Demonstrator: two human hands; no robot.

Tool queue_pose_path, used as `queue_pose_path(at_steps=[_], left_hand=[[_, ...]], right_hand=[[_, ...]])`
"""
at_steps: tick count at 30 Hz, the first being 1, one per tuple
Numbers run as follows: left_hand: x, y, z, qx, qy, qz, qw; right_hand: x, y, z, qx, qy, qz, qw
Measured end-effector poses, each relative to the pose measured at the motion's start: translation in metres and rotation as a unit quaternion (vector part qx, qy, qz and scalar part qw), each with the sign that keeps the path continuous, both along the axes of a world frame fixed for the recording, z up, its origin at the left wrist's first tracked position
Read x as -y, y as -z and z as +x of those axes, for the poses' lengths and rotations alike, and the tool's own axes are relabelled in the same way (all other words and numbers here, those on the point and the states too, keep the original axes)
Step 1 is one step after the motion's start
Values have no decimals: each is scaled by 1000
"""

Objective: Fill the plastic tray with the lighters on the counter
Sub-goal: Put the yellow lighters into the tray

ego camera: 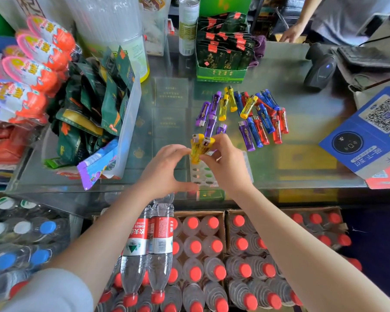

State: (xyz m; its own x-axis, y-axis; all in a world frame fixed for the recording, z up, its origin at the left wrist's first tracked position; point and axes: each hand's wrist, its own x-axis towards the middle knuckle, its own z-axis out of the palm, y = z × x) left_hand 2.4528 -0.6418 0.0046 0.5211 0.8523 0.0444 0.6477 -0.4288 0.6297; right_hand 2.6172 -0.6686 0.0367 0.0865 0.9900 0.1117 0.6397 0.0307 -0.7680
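A clear plastic tray (200,174) with rows of round holes lies on the glass counter near its front edge, partly hidden under my hands. Two yellow lighters (199,147) stand at the tray's far end. My left hand (167,167) pinches them from the left and my right hand (225,163) grips them from the right. Beyond them a loose heap of lighters (245,113) in purple, yellow, blue and red lies on the counter.
A clear bin of green snack packets (95,109) stands to the left. A green display box (223,52) sits at the back, a barcode scanner (320,68) and a blue QR payment stand (369,131) to the right. Another person's hand (291,33) rests at the far edge. Water bottles (189,255) fill boxes below.
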Motion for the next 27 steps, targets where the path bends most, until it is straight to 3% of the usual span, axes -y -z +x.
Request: queue_pose_path(at_steps=[15,23,27], left_hand=[[0,-5,2,-8,3,0,1000],[-10,-6,7,-26,28,22,999],[-14,-6,12,-31,23,14,999]], right_hand=[[-2,13,9,69,-93,32,993],[-39,8,68,48,141,46,988],[-69,4,82,64,205,9,977]])
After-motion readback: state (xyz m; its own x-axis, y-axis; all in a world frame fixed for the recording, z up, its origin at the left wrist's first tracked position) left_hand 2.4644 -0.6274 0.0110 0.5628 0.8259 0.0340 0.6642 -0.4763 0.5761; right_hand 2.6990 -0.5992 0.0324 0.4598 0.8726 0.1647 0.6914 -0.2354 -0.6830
